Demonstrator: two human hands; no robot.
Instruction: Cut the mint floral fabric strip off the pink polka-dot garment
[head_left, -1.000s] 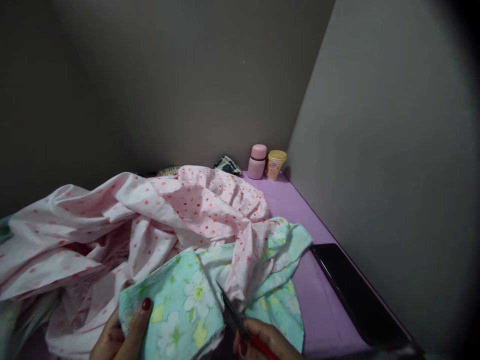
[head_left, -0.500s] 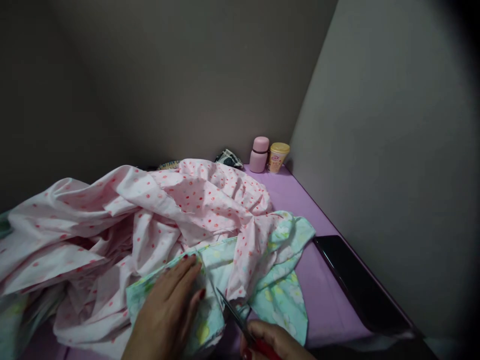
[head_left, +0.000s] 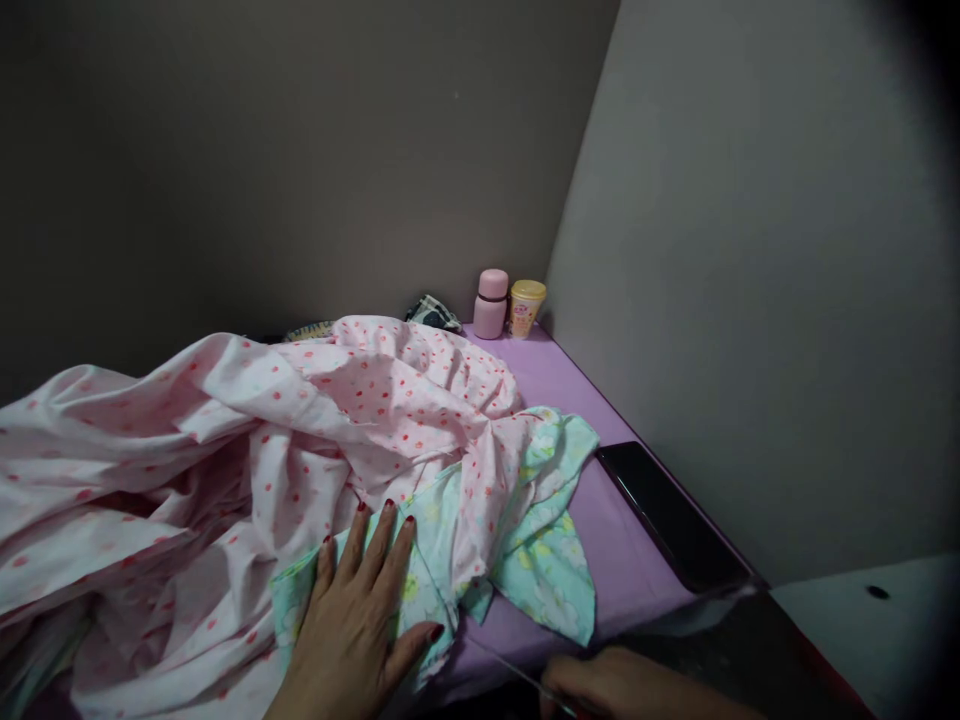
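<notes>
2 things have shifted within the last second: the left hand (head_left: 360, 605), which pinched a corner of the mint floral cloth (head_left: 427, 598) and then lay across it with fingers together, is now pressed flat with its fingers fanned out; and the right hand (head_left: 607, 685) has drawn lower and farther right, taking the scissors (head_left: 517, 671) off the cloth's cut-looking edge. I judge the moment to be one of smoothing and steadying rather than snipping. The left grip is spread wide and grasps nothing; the right grip is curled closed around the scissors, with a speck of red handle showing. Whether the blades are parted I cannot tell: they appear as 1 thin metallic line over the lilac surface (head_left: 626, 560), the tip just beside the cloth's lower corner.

The mint cloth lies near the front edge, partly under the palm, thin and matte, with white blossoms, yellow patches and a straight crease; its far end bunches into a pointed flap. Heaped against it is soft pink dotted fabric (head_left: 420, 425), deeply folded, with a frayed-looking edge. To the right lies a glossy black slab-like phone (head_left: 667, 515); at the back stand a rounded pink bottle (head_left: 490, 315) and a tapered yellow-lidded cup (head_left: 526, 312)
</notes>
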